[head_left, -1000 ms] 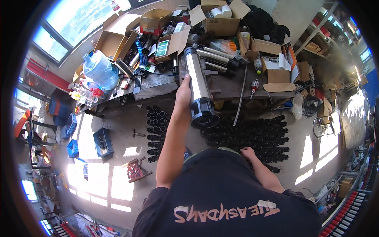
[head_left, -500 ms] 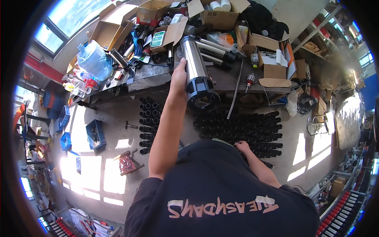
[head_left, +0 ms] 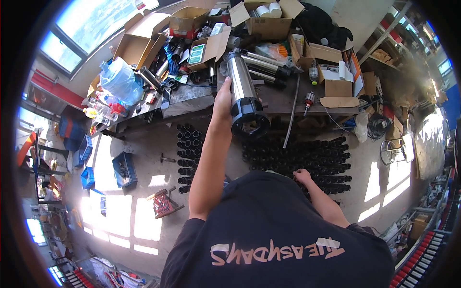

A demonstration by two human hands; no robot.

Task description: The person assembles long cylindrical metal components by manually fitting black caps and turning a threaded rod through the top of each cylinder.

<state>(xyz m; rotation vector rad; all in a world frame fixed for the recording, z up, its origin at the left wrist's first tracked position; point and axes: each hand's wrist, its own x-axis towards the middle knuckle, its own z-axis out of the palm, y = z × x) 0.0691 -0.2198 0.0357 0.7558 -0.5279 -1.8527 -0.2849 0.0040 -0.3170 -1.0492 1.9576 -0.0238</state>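
My left hand [head_left: 223, 99] is closed round the side of a steel cylinder with a black slotted end [head_left: 243, 82], perhaps a pump body. It is held up in front of the workbench [head_left: 185, 102], its black end toward me and its bright steel part pointing away. Part of the round opening in that end shows. Close to my waist, my right hand [head_left: 302, 176] has its fingers curled together. Whatever they may hold is too small or hidden to make out. Beyond that hand, rows of black ring-shaped parts [head_left: 326, 156] stand on the floor.
Cardboard boxes [head_left: 187, 21], more steel cylinders [head_left: 264, 65], a large clear water jug [head_left: 120, 81] and a thin metal rod [head_left: 291, 113] crowd the bench. Left of me are blue crates [head_left: 124, 170] and a low stool [head_left: 164, 204]. More black rings [head_left: 189, 144] stand under the bench.
The cylinder has tipped and turned slightly in my left hand, so its black end shows rounder. The whole view has shifted a little. My right hand stays near my waist.
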